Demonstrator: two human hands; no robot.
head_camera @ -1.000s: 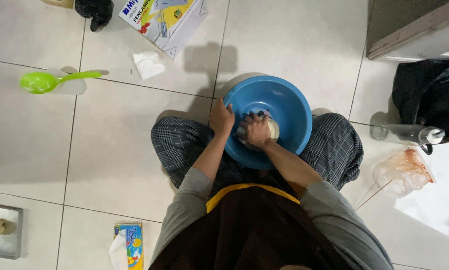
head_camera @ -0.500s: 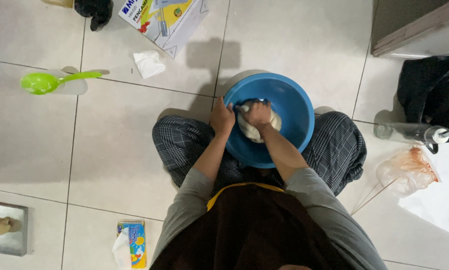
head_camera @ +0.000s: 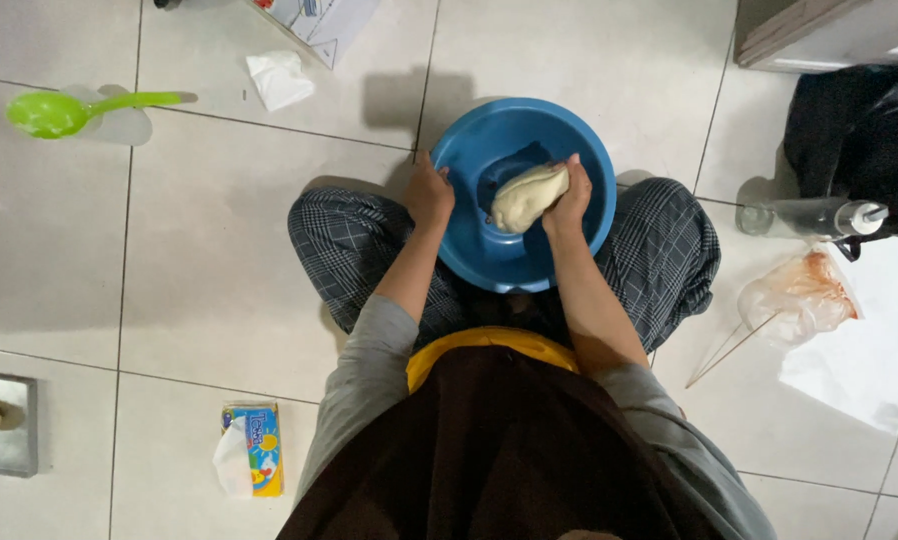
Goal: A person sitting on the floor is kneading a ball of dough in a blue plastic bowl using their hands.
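Dough [head_camera: 527,196] in blue basin [head_camera: 489,265] (right hand [head_camera: 572,195] seemingly gripping).

We see a round blue plastic basin [head_camera: 469,255] on the floor btwn crossed legs, tipped a bit toward the body; inside lies a pale, smooth dough lump [head_camera: 525,196], elongated, set diagonally, resting vs. the right inner wall.

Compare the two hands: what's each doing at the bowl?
The left hand grips the blue bowl at its rim, outside the basin; the right hand reaches inside, pressed against the pale dough. The left touches no dough; the right wraps its edge. Both are bare.
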